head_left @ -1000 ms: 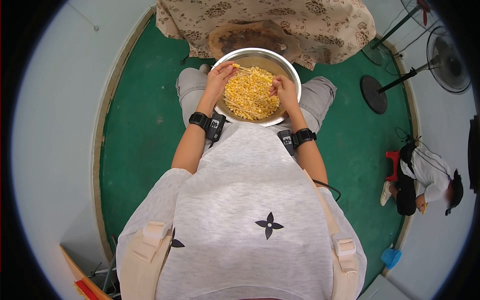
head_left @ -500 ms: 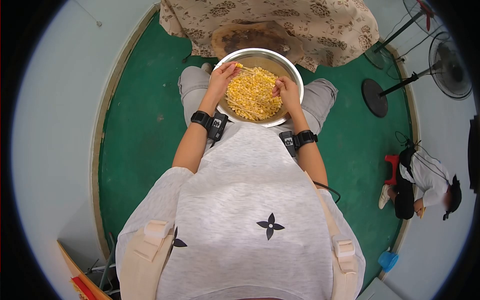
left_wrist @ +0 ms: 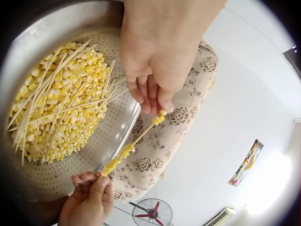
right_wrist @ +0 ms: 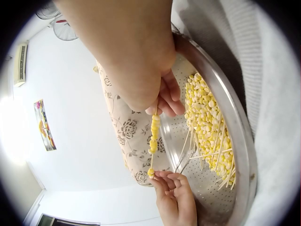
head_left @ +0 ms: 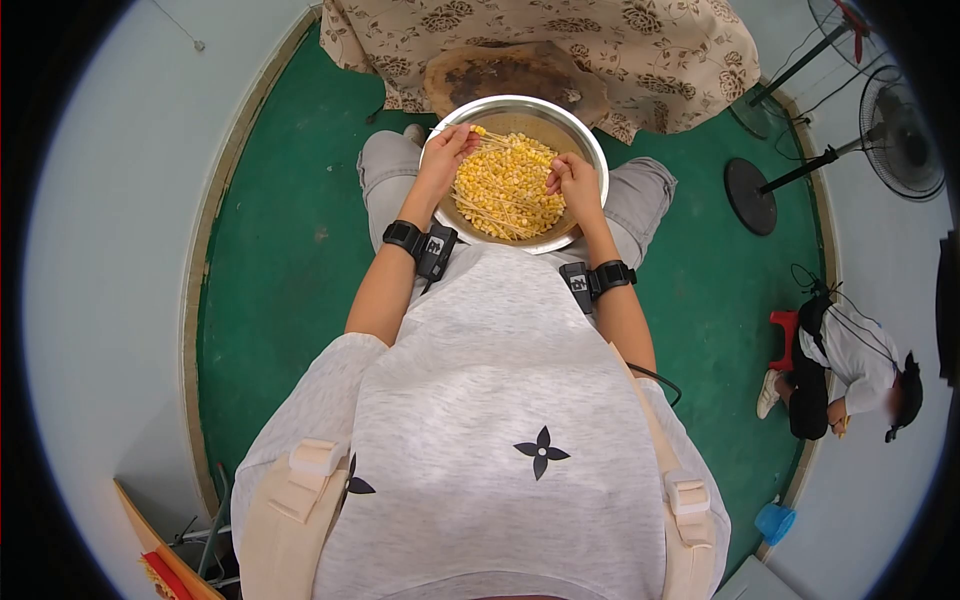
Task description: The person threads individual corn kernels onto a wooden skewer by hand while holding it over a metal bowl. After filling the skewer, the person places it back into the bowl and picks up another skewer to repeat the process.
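Observation:
A thin wooden skewer (left_wrist: 143,135) threaded with corn kernels spans the gap between the two hands, above the bowl's far side. My left hand (head_left: 447,157) pinches its one end, where a few kernels (left_wrist: 159,117) sit at the fingertips. At the other end, my right hand (head_left: 575,182) pinches it beside a longer row of kernels (right_wrist: 154,134). Bare stick shows between the two groups. Below lies a wide metal bowl (head_left: 590,140) with a perforated inner surface, holding loose corn kernels (left_wrist: 70,122) and several bare skewers (left_wrist: 61,109) strewn on top.
The bowl rests between the person's knees (head_left: 640,195). Beyond it stand a round wooden slab (head_left: 450,85) and a table draped in flowered cloth (head_left: 680,70). Fans (head_left: 900,135) stand at the right, where another person (head_left: 850,345) sits on a red stool (head_left: 783,335).
The head view has shifted slightly. Both hands keep nearly the same pose, with the skewer still held between them over the bowl.

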